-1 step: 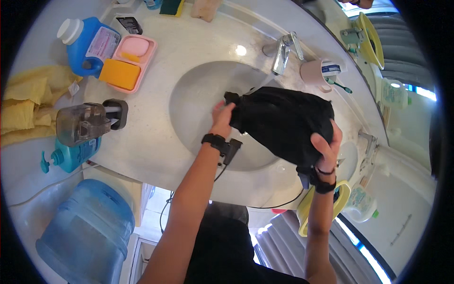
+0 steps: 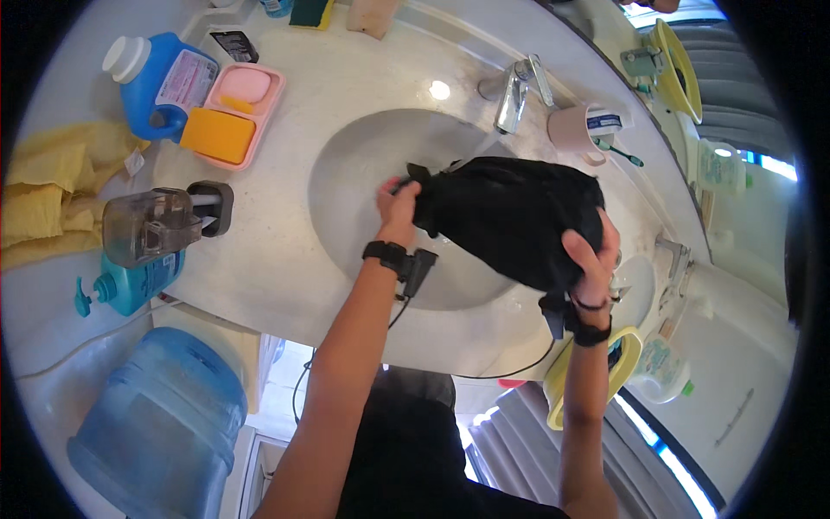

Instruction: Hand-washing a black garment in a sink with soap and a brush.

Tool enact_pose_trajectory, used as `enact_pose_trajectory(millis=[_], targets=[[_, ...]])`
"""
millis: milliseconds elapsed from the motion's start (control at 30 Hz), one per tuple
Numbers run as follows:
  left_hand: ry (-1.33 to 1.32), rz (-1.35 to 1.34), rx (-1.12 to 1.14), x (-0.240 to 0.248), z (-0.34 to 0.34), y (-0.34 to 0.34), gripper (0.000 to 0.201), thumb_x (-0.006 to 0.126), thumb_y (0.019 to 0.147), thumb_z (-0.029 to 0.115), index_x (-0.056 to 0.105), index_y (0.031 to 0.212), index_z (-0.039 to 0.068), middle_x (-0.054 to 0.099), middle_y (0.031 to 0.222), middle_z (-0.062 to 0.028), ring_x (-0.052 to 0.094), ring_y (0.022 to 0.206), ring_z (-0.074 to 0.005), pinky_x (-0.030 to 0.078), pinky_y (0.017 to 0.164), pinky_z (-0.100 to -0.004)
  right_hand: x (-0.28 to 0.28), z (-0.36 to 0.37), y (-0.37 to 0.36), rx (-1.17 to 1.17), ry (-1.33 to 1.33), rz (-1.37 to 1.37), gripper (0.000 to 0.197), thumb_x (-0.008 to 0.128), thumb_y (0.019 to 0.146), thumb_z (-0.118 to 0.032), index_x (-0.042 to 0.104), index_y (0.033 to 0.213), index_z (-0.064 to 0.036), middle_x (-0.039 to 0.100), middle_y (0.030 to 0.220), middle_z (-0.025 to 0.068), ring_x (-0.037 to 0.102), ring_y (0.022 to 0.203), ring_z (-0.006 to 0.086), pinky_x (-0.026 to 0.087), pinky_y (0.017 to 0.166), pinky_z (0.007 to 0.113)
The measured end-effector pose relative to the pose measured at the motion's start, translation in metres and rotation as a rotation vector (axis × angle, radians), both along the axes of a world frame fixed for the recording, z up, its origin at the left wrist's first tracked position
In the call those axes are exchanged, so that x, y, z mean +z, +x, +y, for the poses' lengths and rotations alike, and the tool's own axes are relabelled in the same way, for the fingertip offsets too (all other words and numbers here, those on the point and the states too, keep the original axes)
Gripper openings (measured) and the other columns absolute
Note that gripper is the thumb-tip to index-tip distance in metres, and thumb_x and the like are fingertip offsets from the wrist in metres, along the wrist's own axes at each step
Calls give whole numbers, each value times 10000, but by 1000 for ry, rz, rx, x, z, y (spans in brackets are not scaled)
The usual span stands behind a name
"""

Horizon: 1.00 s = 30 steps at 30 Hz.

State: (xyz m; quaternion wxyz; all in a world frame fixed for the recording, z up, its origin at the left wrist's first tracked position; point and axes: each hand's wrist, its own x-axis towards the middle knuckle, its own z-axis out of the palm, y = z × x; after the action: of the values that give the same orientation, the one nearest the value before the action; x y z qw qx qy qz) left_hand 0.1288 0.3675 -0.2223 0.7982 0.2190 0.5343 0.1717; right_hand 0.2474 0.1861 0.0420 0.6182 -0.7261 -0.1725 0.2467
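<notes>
A bulky black fabric item (image 2: 510, 216) is held over the sink (image 2: 346, 182); whether it is a bag or a garment I cannot tell. My left hand (image 2: 398, 208) is closed on its narrower left end. On the wide right end, my right hand (image 2: 595, 259) grips with the thumb on top and the other fingers round the far side. Just behind the fabric stands the chrome faucet (image 2: 512, 104), and a thin stream of water seems to fall from it toward the fabric. Both wrists carry black straps with small devices and a cable.
To the left are a blue jug (image 2: 164, 86), a pink soap tray (image 2: 270, 108) with an orange sponge (image 2: 218, 136), a pump bottle (image 2: 143, 281) and yellow cloths (image 2: 60, 186). At the right are a pink mug (image 2: 571, 130) and the mirror. A large water bottle (image 2: 164, 424) stands lower left.
Both hands and the black fabric have shifted slightly left. The fabric's narrow end has turned a little, and both hands keep their hold.
</notes>
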Motion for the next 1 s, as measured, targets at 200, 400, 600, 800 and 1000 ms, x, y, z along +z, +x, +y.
enact_pose_trajectory(millis=[200, 400, 600, 800, 1000], targets=[[830, 541, -230, 49, 46, -3, 806, 710, 687, 3, 362, 1412, 40, 549, 1241, -245, 570, 1126, -376, 446, 999, -406, -120, 20, 26, -58, -236, -131, 269, 761, 856, -207, 658, 967, 16, 712, 867, 69, 632, 784, 123, 500, 738, 278], [1227, 719, -884, 59, 46, -8, 1048, 789, 669, 50, 212, 1535, 173, 337, 1468, -257, 318, 1367, -458, 315, 1097, -620, -226, 23, 14, 125, -488, -334, 805, 793, 789, -371, 388, 1452, -162, 461, 1411, 264, 503, 1247, 439, 463, 999, 433], [1131, 944, -1395, 68, 44, -1, 1121, 795, 700, 474, 108, 1571, 313, 13, 1621, -173, 133, 1441, -500, 259, 973, -813, -213, 59, -3, 642, -1160, -582, 1150, 852, 555, -639, 232, 1513, -497, -67, 1624, 214, 162, 1423, 542, 307, 1006, 757], [1097, 861, -1633, 43, 27, 12, 1125, 680, 680, 768, 67, 1559, 426, 3, 1634, -132, 175, 1422, -508, 367, 978, -726, -262, 63, 9, 645, -1032, -454, 1223, 900, 530, -566, 180, 1513, -468, 46, 1614, 185, 266, 1394, 487, 434, 993, 655], [1173, 892, -1683, 15, 28, 17, 1214, 844, 598, 633, 146, 1555, 367, 159, 1571, -197, 409, 1253, -478, 440, 958, -614, -291, 66, 11, 617, -893, -415, 1179, 931, 564, -321, 237, 1517, -352, 180, 1526, 243, 396, 1264, 558, 476, 999, 574]])
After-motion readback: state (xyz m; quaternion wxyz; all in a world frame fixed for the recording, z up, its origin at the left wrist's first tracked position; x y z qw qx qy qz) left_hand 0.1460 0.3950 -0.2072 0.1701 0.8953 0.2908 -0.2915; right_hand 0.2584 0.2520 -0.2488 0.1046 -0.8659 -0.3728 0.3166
